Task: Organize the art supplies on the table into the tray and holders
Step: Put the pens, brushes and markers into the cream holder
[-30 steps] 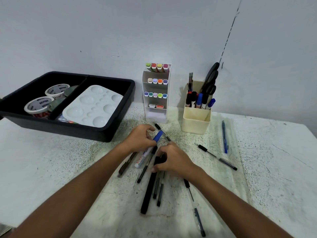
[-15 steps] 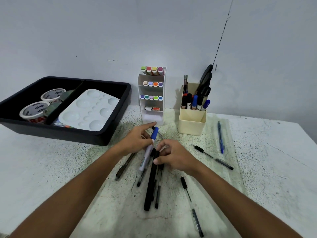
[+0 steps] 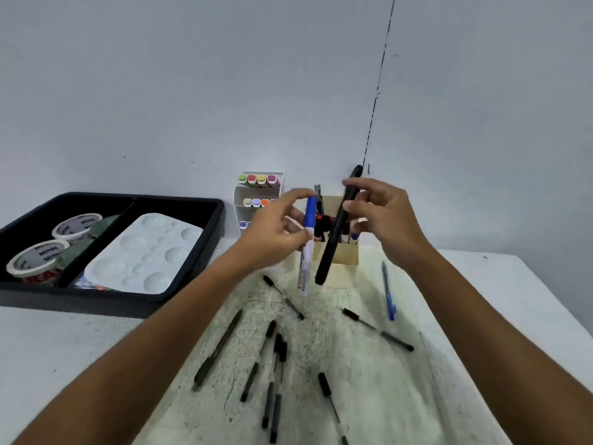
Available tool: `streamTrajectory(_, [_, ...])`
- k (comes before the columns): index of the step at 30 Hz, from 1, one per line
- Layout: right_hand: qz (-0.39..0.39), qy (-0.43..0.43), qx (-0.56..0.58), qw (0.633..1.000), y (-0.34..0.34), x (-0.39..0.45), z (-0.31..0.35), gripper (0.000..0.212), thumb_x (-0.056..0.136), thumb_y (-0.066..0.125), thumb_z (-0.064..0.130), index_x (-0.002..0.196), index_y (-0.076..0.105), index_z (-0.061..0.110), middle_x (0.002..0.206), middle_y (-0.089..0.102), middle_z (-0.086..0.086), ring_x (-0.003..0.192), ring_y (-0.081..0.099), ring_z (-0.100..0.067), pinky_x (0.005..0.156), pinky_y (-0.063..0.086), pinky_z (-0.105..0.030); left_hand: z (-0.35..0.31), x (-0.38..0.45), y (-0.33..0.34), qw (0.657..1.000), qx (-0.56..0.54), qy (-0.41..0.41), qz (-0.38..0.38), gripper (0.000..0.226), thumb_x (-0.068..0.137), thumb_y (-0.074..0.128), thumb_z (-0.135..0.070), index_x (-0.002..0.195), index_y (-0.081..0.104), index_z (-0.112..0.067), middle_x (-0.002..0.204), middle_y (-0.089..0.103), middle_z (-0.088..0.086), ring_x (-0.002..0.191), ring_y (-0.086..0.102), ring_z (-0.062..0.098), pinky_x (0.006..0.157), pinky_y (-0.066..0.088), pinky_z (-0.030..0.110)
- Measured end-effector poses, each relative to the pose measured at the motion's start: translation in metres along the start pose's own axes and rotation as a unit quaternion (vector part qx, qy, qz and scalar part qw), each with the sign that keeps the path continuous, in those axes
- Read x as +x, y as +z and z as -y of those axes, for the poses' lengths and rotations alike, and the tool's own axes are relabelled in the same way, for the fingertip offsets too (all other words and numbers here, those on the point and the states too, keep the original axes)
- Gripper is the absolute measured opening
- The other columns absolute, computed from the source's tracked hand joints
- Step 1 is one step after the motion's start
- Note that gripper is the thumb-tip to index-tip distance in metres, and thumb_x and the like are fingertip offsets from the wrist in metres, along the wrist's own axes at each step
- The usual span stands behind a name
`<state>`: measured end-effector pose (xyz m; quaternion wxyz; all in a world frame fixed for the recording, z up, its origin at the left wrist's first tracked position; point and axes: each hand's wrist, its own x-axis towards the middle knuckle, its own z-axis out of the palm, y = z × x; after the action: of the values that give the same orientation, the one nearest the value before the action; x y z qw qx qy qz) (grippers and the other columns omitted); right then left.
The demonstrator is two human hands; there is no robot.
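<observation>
In front of the cream pen holder (image 3: 340,263), the left hand (image 3: 272,236) is pinching a blue-capped marker (image 3: 306,248) while the right hand (image 3: 382,213) is gripping a black marker (image 3: 333,242).

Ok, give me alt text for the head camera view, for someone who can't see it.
Two hands are raised over a cream pen holder: the left hand holds a blue-capped white marker, the right hand a black marker. Loose pens lie on the table beside a black tray.

Pale wall (image 3: 192,91) behind; dashed black line (image 3: 378,91) (near-vertical)
</observation>
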<state>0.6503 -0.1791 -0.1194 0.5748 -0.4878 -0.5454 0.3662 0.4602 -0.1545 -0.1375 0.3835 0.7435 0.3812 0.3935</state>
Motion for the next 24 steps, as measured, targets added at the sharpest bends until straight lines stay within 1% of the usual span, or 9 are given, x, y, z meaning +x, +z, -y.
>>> streamTrajectory(2, [-0.038, -0.039, -0.011, 0.998, -0.012, 0.013, 0.017, 0.032, 0.085, 0.063, -0.006, 0.109, 0.069, 0.015, 0.074, 0.055, -0.004, 0.068, 0.061, -0.021, 0.054, 0.05, -0.029, -0.018, 0.016, 0.004, 0.998, 0.018, 0.043, -0.046, 0.055, 0.083, 0.068, 0.003, 0.122, 0.052, -0.033, 0.088, 0.059, 0.004, 0.074, 0.066, 0.021, 0.07, 0.06, 0.035])
streamTrajectory(3, [-0.056, -0.059, -0.016, 0.997, -0.017, 0.018, 0.024, 0.032, 0.085, 0.062, -0.005, 0.109, 0.068, 0.016, 0.076, 0.057, -0.003, 0.07, 0.062, -0.02, 0.054, 0.049, -0.026, -0.027, 0.023, 0.005, 0.995, 0.024, 0.069, -0.071, 0.055, 0.082, 0.069, 0.001, 0.12, 0.053, -0.035, 0.088, 0.06, 0.002, 0.074, 0.067, 0.018, 0.07, 0.06, 0.034])
streamTrajectory(6, [-0.109, -0.134, -0.039, 0.984, -0.027, 0.028, 0.042, 0.033, 0.085, 0.061, -0.004, 0.106, 0.067, 0.021, 0.08, 0.06, 0.001, 0.072, 0.063, -0.016, 0.056, 0.05, -0.023, -0.049, 0.043, 0.008, 0.978, 0.043, 0.154, -0.137, 0.051, 0.08, 0.07, 0.001, 0.121, 0.053, -0.025, 0.09, 0.062, -0.002, 0.07, 0.066, 0.011, 0.065, 0.057, 0.022])
streamTrajectory(9, [-0.142, -0.21, -0.085, 0.964, -0.034, 0.032, 0.045, 0.034, 0.085, 0.061, -0.003, 0.108, 0.065, 0.022, 0.087, 0.063, 0.008, 0.077, 0.063, -0.016, 0.063, 0.053, -0.027, -0.057, 0.061, 0.015, 0.963, 0.062, 0.201, -0.165, 0.05, 0.079, 0.071, 0.0, 0.12, 0.052, -0.019, 0.094, 0.06, -0.005, 0.066, 0.065, 0.009, 0.061, 0.052, 0.014])
streamTrajectory(10, [-0.144, -0.225, -0.106, 0.958, -0.036, 0.033, 0.042, 0.033, 0.085, 0.062, -0.002, 0.11, 0.066, 0.02, 0.091, 0.064, 0.008, 0.077, 0.063, -0.014, 0.064, 0.053, -0.026, -0.055, 0.066, 0.019, 0.961, 0.07, 0.208, -0.165, 0.05, 0.079, 0.072, 0.0, 0.12, 0.051, -0.019, 0.095, 0.06, -0.004, 0.067, 0.065, 0.009, 0.061, 0.052, 0.013])
streamTrajectory(14, [-0.139, -0.252, -0.17, 0.943, -0.039, 0.033, 0.012, 0.035, 0.084, 0.064, -0.003, 0.114, 0.066, 0.016, 0.102, 0.064, -0.004, 0.078, 0.06, -0.001, 0.062, 0.043, -0.011, -0.032, 0.078, 0.035, 0.964, 0.103, 0.21, -0.129, 0.052, 0.081, 0.069, 0.0, 0.127, 0.051, -0.019, 0.098, 0.058, 0.0, 0.074, 0.065, 0.012, 0.065, 0.055, 0.016])
streamTrajectory(17, [-0.122, -0.261, -0.203, 0.936, -0.04, 0.034, -0.01, 0.036, 0.084, 0.064, -0.004, 0.115, 0.066, 0.014, 0.099, 0.063, -0.003, 0.081, 0.06, 0.003, 0.061, 0.043, -0.009, -0.01, 0.086, 0.044, 0.967, 0.123, 0.197, -0.107, 0.044, 0.083, 0.068, 0.001, 0.122, 0.056, -0.016, 0.102, 0.06, 0.001, 0.08, 0.065, 0.014, 0.068, 0.055, 0.015])
streamTrajectory(19, [-0.112, -0.257, -0.216, 0.935, -0.04, 0.036, -0.021, 0.036, 0.084, 0.063, -0.005, 0.115, 0.066, 0.012, 0.098, 0.063, -0.002, 0.082, 0.059, 0.006, 0.061, 0.043, -0.008, 0.002, 0.09, 0.048, 0.971, 0.122, 0.181, -0.094, 0.041, 0.084, 0.068, 0.001, 0.12, 0.057, -0.015, 0.103, 0.061, 0.002, 0.082, 0.066, 0.013, 0.071, 0.057, 0.02])
streamTrajectory(24, [-0.102, -0.238, -0.226, 0.939, -0.04, 0.043, -0.042, 0.035, 0.084, 0.064, -0.005, 0.114, 0.067, 0.013, 0.098, 0.062, 0.001, 0.083, 0.059, 0.006, 0.062, 0.044, -0.009, 0.017, 0.096, 0.053, 0.977, 0.118, 0.163, -0.063, 0.038, 0.085, 0.065, 0.004, 0.12, 0.058, -0.012, 0.1, 0.063, 0.005, 0.083, 0.068, 0.016, 0.075, 0.058, 0.024])
